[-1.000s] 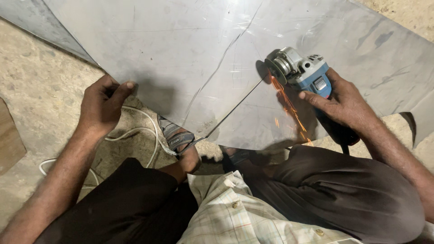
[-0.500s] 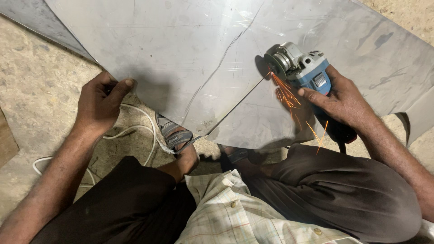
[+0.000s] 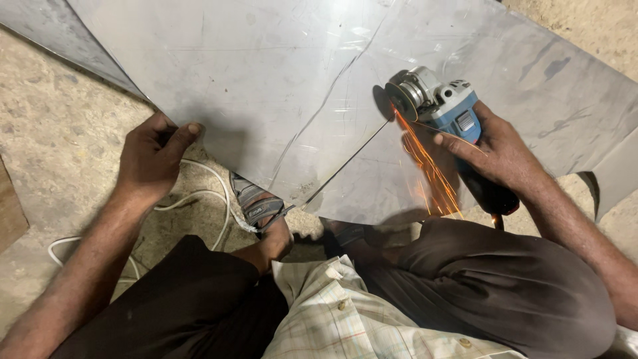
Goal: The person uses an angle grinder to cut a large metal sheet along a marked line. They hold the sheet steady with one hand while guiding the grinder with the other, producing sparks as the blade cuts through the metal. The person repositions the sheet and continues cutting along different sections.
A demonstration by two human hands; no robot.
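Gripping the blue angle grinder (image 3: 442, 106) in my right hand (image 3: 502, 156), I have the fingers wrapped tight round its dark body, forefinger stretched forward along the housing, so the disc (image 3: 401, 101) meets the metal sheet (image 3: 279, 93) on edge at the head of the cut line (image 3: 345, 163). Orange sparks (image 3: 428, 176) stream back toward my right knee, which I judge comes from how the disc is turned to me. My left hand (image 3: 151, 163) clamps the near edge of the sheet, thumb on top and fingers curled under it, lifting that edge slightly off the ground; that hold looks meant to steady the loose side and keep the slit from pinching. My sandalled foot (image 3: 258, 207) sits just beside the tip where the cut reaches the edge, pinning the work. The sheet is large, thin, dull grey, scuffed and scratched, with faint scribed lines and a soft glare; it lies across the rough concrete floor (image 3: 53, 133), spreading well past the top of view. A white cable (image 3: 199, 194) loops on the floor beneath my left wrist. My dark trousers (image 3: 465, 279) and checked shirt (image 3: 345, 326) fill the lower view.
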